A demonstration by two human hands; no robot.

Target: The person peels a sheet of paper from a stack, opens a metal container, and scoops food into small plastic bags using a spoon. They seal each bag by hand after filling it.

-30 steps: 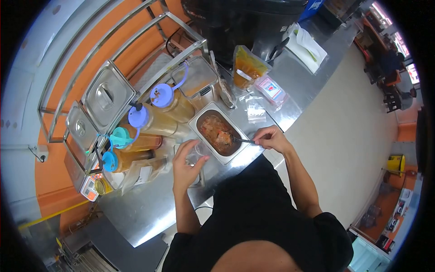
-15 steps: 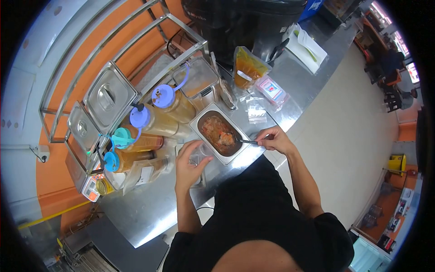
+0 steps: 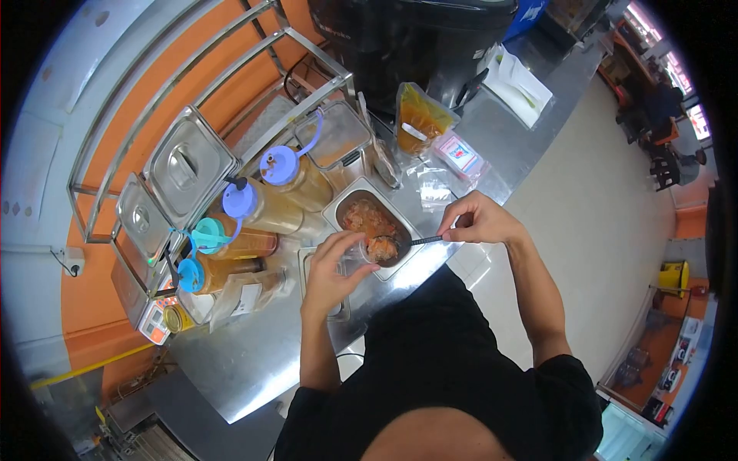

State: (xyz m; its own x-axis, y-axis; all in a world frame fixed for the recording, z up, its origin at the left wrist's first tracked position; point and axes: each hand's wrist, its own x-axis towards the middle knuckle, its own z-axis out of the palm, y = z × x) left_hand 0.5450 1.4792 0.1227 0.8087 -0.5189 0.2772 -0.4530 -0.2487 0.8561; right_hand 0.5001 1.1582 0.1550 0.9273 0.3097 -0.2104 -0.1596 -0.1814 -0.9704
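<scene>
A steel pan (image 3: 409, 263) holds a reddish chunky mixture (image 3: 369, 218) and stands on the metal counter. My right hand (image 3: 477, 220) pinches the black handle of a spoon (image 3: 427, 240), whose loaded end is over the near part of the pan. Between the fingers of my left hand (image 3: 335, 270) is a small clear plastic cup (image 3: 354, 258), held at the pan's left edge. The spoon's load of mixture (image 3: 382, 247) is right beside the cup's mouth.
Squeeze bottles with purple caps (image 3: 279, 164) and teal caps (image 3: 210, 235) stand left of the pan. Beyond it lie a bag of orange sauce (image 3: 422, 121) and a pink-edged packet (image 3: 460, 156). Steel lids (image 3: 190, 164) lean at the left.
My left hand has moved right with the cup, to the pan's edge. My right hand has shifted slightly up and right, and the spoon's loaded end is lifted closer to the cup.
</scene>
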